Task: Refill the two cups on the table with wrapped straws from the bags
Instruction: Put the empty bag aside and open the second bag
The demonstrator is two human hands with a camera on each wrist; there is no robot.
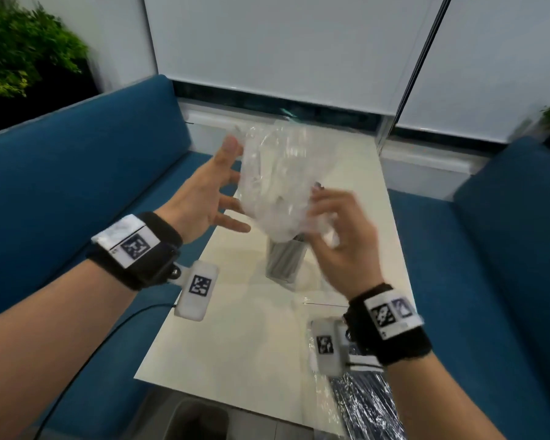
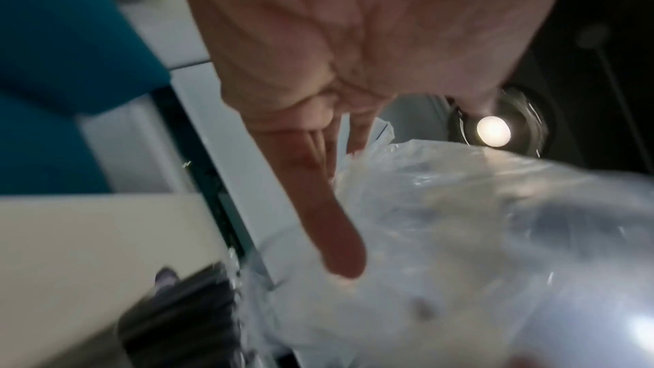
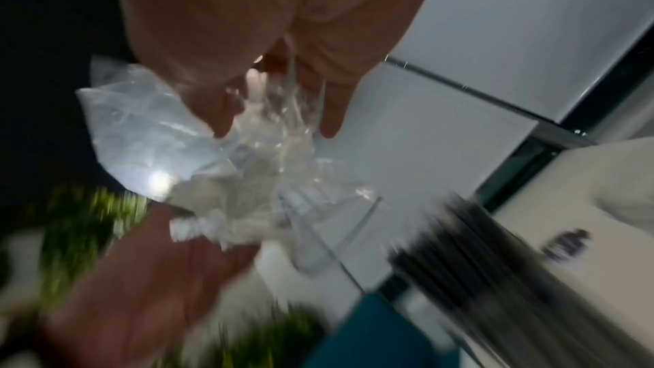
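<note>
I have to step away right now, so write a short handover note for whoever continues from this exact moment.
Left hand: open, fingers spread against the crumpled clear plastic bag; it looks empty.
Right hand: pinches the bag's lower part, above the table.
Clear cup of dark wrapped straws: on the white table under the bag, looks filled.
Full clear bag of dark straws: at the table's near right edge.
Second cup: not clearly visible.
Left: discard the bag, fill the other cup.

Head view downward over table (image 1: 251,328); wrist views close, sharing crumpled bag (image 1: 277,185).
</note>
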